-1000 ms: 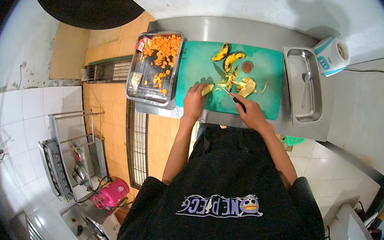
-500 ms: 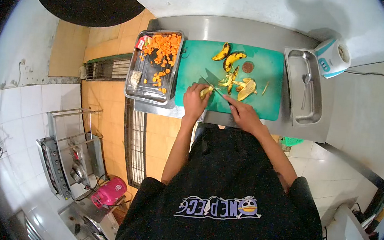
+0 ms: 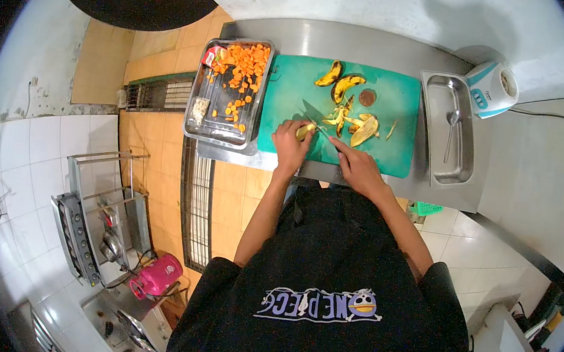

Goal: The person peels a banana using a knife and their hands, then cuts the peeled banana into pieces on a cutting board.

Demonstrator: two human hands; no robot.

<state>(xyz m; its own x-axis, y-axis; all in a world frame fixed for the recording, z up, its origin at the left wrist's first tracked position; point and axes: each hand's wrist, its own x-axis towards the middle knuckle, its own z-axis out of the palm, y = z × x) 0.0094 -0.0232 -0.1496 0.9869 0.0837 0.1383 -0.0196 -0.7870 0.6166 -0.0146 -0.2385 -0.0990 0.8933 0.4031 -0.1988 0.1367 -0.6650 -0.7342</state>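
On a green cutting board (image 3: 287,85), my left hand (image 3: 290,144) is closed around a peeled banana (image 3: 304,131). My right hand (image 3: 359,168) grips a knife (image 3: 325,134) by its dark handle, and the blade lies against the banana's right end. Banana peels (image 3: 366,130) are heaped just beyond the knife. Farther back lie two unpeeled bananas (image 3: 349,87) with dark-spotted yellow skins. A round brown piece (image 3: 367,97) sits to their right; its kind is unclear.
Left of the board, a clear tray (image 3: 193,110) holds orange carrot slices (image 3: 246,64), a red packet (image 3: 213,56) and a small pale bag (image 3: 199,110). To the right stand a metal pan (image 3: 460,173) with a spoon (image 3: 449,134) in it and a white-and-blue appliance (image 3: 494,89).
The knife blade has shifted slightly at the banana's end, and both hands keep their grip. The whole view has moved a little.
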